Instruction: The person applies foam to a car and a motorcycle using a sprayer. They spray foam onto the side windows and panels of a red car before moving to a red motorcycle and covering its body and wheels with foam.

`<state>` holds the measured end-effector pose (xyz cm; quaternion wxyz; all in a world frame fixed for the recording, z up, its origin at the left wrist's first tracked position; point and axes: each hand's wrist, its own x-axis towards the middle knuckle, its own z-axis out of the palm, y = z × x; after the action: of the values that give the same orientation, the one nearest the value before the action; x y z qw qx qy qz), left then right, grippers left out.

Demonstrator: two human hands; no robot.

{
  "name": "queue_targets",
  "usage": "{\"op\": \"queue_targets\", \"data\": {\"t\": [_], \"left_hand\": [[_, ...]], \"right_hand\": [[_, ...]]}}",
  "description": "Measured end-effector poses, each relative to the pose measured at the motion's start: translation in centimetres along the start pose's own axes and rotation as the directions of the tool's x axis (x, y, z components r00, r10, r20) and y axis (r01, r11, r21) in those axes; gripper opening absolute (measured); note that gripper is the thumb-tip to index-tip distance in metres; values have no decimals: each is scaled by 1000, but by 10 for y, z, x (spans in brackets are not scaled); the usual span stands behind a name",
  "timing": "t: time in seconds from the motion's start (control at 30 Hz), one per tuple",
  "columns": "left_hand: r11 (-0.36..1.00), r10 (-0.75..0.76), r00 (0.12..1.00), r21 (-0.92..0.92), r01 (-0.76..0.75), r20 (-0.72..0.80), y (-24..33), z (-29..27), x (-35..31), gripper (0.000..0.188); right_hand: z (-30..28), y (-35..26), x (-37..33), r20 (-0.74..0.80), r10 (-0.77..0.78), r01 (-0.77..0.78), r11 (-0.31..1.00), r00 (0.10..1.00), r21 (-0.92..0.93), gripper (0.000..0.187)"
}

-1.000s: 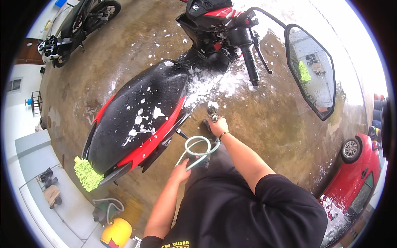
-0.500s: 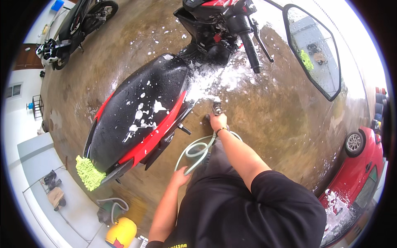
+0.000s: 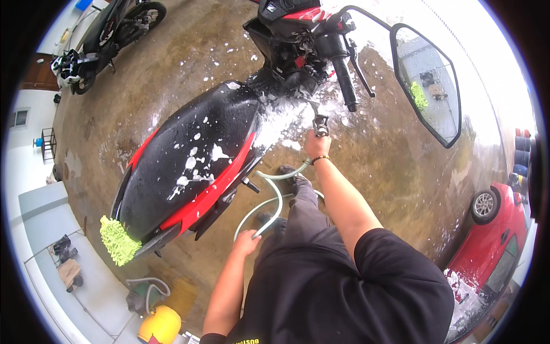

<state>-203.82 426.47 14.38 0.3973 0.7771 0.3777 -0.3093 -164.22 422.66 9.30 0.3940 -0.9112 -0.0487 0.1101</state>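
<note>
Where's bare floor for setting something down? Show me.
Free: floor between the right forearm and red car; foam-flecked stretch between the seat and parked motorcycle. Crowded: foam beyond the right hand, hose loops by the shoes.

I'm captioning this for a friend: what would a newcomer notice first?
A black and red motorbike fills the upper middle, a lime mitt at its rear, left. Right of centre, the right hand grips a nozzle beside white foam; lower, the left hand holds a pale hose.

Two motorcycles (image 3: 220, 126), one nozzle (image 3: 321, 125), one car (image 3: 486, 252).
</note>
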Motion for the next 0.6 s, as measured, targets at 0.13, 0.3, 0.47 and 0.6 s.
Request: {"op": "queue_targets", "data": {"t": [0.13,0.3,0.47,0.6], "left_hand": [[999,-34,998,-1,34,53,-4,3,-1,31],[999,-45,989,-15,48,140,2,1,8,32],[998,-65,997,-22,66,50,5,5,12,32],[997,-71,997,-27,71,17,7,3,3,32]], "right_hand": [[9,2,4,66,-69,61,992,995,112,26],[33,0,20,118,68,-68,998,991,-6,38],[31,-14,26,19,-40,38,997,999,64,31],[18,-30,17,53,-80,73,990,995,117,26]]}}
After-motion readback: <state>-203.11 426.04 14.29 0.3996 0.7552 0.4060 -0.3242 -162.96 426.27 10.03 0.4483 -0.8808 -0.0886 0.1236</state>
